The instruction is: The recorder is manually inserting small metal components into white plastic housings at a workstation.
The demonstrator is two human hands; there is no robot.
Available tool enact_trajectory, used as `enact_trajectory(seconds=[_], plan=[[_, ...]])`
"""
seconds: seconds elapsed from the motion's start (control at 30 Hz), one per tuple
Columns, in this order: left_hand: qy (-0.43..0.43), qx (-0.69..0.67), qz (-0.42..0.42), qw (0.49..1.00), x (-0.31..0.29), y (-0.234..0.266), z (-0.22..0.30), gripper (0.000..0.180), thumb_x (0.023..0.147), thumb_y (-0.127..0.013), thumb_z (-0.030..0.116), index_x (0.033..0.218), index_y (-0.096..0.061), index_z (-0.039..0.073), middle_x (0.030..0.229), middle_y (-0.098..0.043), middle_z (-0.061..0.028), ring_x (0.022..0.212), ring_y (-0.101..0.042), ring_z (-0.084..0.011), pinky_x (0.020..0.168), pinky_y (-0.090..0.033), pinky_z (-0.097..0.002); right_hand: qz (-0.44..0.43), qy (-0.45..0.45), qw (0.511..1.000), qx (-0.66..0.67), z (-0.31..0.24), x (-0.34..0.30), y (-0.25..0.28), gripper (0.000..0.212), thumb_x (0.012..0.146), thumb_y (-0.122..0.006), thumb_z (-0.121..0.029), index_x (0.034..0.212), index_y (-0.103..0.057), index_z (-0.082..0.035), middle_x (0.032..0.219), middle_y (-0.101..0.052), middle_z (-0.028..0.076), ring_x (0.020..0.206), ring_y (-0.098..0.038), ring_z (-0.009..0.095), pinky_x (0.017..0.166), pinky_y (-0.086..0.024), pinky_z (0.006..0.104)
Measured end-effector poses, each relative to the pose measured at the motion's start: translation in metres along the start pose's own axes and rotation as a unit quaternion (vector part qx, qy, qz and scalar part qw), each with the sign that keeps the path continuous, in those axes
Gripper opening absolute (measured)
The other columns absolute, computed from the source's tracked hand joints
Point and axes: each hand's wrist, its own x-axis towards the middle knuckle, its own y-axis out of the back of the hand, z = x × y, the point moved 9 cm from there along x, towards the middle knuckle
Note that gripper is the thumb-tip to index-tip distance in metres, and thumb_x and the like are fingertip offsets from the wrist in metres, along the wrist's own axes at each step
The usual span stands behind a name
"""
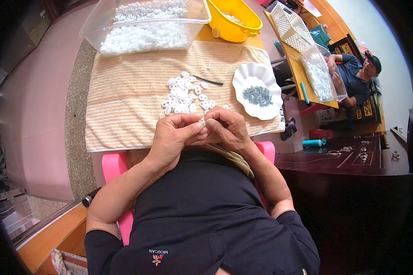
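My left hand (175, 134) and my right hand (230, 130) meet at the near edge of the table. Their fingertips pinch a small white plastic piece (203, 121) between them, mostly hidden by the fingers. Just beyond lies a loose pile of small white oval plastic pieces with two holes (181, 95). A thin black stick (208, 80) rests at the far side of this pile. To the right, a white scalloped dish (242, 75) holds a heap of tiny dark grey pieces (257, 96).
A striped towel (124, 101) covers the table. At its far side stand a clear bin (199, 28) of white pieces and a yellow tub (248, 32). Pink chair arms (114, 166) flank me. At the right, another person (353, 75) sits by a second clear bin (317, 75).
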Motion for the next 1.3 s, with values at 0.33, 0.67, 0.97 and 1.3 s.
enact_trajectory(seconds=[0.33, 0.67, 0.97, 1.3], plan=[[0.000, 0.012, 0.015, 1.000, 0.000, 0.003, -0.002, 0.016, 0.089, -0.064, 0.003, 0.102, -0.063, -0.006, 0.087, -0.068, -0.0105, 0.076, -0.066, -0.0139, 0.071, -0.057, -0.0246, 0.000, 0.036, 0.999, -0.033, -0.003, 0.001, 0.000, 0.006, 0.090, -0.061, -0.003, 0.087, -0.061, 0.002, 0.078, -0.060, 0.007, 0.069, -0.057, 0.013, 0.062, -0.046, 0.0263], [-0.033, 0.063, 0.010, 0.997, 0.001, 0.003, -0.003, 0.014, 0.088, -0.065, 0.002, 0.100, -0.064, -0.004, 0.084, -0.068, -0.0104, 0.075, -0.066, -0.0148, 0.070, -0.056, -0.0262, -0.021, -0.043, 0.998, 0.040, -0.001, 0.000, -0.004, 0.013, 0.094, -0.058, -0.008, 0.088, -0.061, 0.003, 0.076, -0.065, 0.004, 0.070, -0.061, 0.008, 0.061, -0.049, 0.0226], [-0.035, 0.028, 0.011, 0.999, 0.002, 0.003, -0.002, 0.015, 0.089, -0.063, 0.002, 0.102, -0.063, -0.006, 0.086, -0.067, -0.0088, 0.075, -0.065, -0.0119, 0.070, -0.055, -0.0227, -0.007, -0.056, 0.997, 0.057, 0.011, -0.001, -0.004, 0.015, 0.095, -0.058, -0.011, 0.088, -0.060, 0.002, 0.076, -0.063, 0.002, 0.071, -0.058, 0.006, 0.062, -0.048, 0.0215], [-0.007, 0.011, 0.003, 1.000, 0.001, 0.001, -0.006, 0.017, 0.089, -0.064, 0.004, 0.102, -0.064, -0.006, 0.087, -0.067, -0.0088, 0.076, -0.066, -0.0128, 0.073, -0.057, -0.0249, -0.012, 0.024, 0.998, -0.053, -0.006, 0.001, -0.002, 0.016, 0.094, -0.058, -0.011, 0.084, -0.060, 0.002, 0.071, -0.059, 0.007, 0.065, -0.056, 0.012, 0.058, -0.045, 0.0275]])
